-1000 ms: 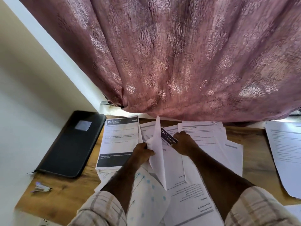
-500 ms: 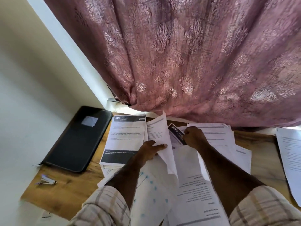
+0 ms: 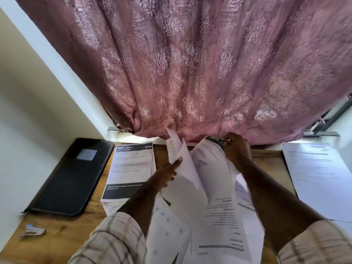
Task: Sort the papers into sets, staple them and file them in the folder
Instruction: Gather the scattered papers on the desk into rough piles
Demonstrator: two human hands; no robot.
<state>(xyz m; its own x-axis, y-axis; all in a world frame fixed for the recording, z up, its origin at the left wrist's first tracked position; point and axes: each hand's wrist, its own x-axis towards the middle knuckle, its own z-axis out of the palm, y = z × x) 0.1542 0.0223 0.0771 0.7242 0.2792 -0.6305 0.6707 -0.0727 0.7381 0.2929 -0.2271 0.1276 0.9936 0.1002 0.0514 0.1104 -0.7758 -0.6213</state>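
1. On the wooden table [image 3: 62,233], the right hand [image 3: 237,149] has lifted the sheet headed 3675 [image 3: 213,168] off the pile since 1 s ago, pinching its top corner.
2. The left hand [image 3: 165,174], fingers straight, now props up a blank sheet [image 3: 182,164] instead of clutching it.
3. Sorting is under way; nothing is stapled yet.
4. The 922 sheet [image 3: 129,168] lies flat beside the closed black folder [image 3: 72,178]; the stapler [image 3: 33,231] waits near the front left.

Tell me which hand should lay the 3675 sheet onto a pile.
Right. The right hand already pinches the 3675 sheet at its top corner; the left hand is holding up another sheet.
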